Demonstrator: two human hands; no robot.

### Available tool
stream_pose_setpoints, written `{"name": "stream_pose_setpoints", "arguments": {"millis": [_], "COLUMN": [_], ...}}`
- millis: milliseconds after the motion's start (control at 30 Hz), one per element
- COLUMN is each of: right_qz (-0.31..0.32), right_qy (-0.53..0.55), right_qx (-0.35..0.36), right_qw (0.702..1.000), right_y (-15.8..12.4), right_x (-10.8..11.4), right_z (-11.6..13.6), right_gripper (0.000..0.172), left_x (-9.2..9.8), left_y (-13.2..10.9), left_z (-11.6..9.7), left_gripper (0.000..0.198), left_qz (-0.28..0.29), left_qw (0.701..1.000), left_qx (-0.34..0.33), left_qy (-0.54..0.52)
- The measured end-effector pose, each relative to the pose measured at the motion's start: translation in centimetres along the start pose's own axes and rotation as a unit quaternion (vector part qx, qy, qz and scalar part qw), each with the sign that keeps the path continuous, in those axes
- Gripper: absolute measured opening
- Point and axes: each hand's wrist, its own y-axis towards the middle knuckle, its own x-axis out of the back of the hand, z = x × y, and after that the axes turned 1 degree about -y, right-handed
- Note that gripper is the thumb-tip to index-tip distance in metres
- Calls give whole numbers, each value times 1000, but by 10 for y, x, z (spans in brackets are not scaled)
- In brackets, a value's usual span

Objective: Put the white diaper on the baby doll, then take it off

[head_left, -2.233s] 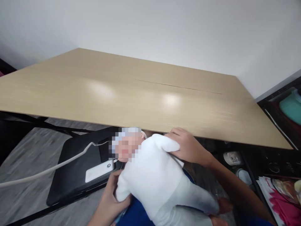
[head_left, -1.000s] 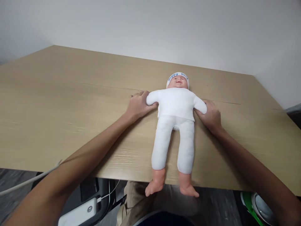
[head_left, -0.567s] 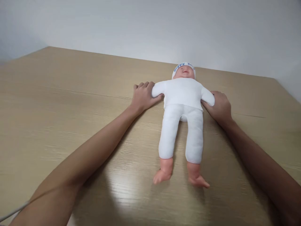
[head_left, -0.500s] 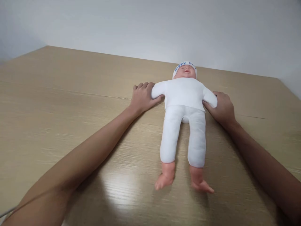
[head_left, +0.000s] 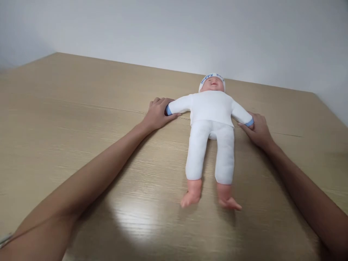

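A baby doll in a white top and white trousers lies on its back, head toward the wall and bare feet toward me. Its white cap carries blue lettering. My left hand is closed around the end of the doll's arm on the left, by the blue cuff. On the other side, my right hand grips the end of the opposite arm at its blue cuff. Both doll arms are spread outward. The doll's own hands are mostly hidden in my grip.
The wooden table has a thin seam running across it and a bright light reflection near the front. Behind its far edge rises a pale wall. A thin cord or strap shows at my left elbow.
Both my hands have slid outward along the doll's arms toward the ends, so the blue cuffs now show. The doll's feet appear slightly higher in the view.
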Motion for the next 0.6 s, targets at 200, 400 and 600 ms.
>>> {"name": "stream_pose_setpoints", "arguments": {"millis": [200,400,600], "right_qz": [-25,-93,-72], "right_qy": [12,19,95], "right_qx": [-25,-58,0], "right_qw": [999,994,993], "right_y": [-12,-40,-162], "right_x": [-3,19,83], "right_z": [1,48,111], "right_gripper": [72,64,49], "left_x": [10,18,56], "left_y": [-15,-52,-152], "left_z": [-10,-32,-110], "left_gripper": [71,55,65], "left_qz": [-13,-80,-78], "left_qw": [999,990,989], "left_qx": [37,116,114], "left_qy": [0,24,-56]}}
